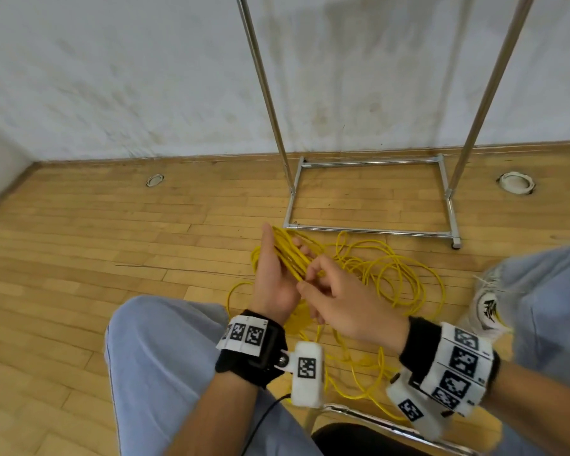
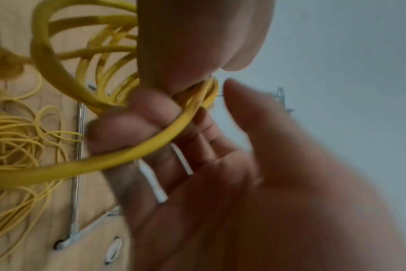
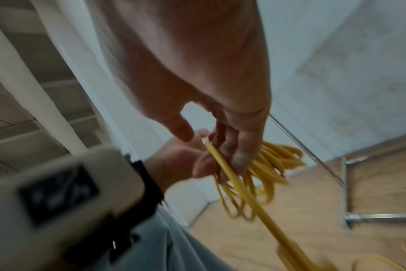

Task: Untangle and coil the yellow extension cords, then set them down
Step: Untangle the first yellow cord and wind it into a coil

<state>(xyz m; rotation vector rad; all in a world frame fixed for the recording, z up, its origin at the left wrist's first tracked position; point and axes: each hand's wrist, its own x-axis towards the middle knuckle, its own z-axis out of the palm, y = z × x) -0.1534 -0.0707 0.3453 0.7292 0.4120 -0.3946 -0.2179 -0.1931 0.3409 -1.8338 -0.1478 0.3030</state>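
Observation:
A coil of yellow cord (image 1: 290,255) lies across the palm of my left hand (image 1: 270,278), in front of my knees. In the left wrist view the fingers (image 2: 127,128) of that hand curl over the cord loops (image 2: 151,144). My right hand (image 1: 329,291) is just right of the coil and pinches a single strand. In the right wrist view the strand (image 3: 225,170) runs down out of the fingers (image 3: 241,146) toward the floor. The rest of the cord (image 1: 402,278) lies in loose tangled loops on the wooden floor ahead and to the right.
A chrome clothes rack (image 1: 369,230) stands on the floor just beyond the loose cord, against a pale wall. Two round floor sockets (image 1: 154,180) (image 1: 515,182) flank it. My knees in light jeans (image 1: 165,357), a white shoe (image 1: 487,304) and a chair frame (image 1: 375,419) are close by.

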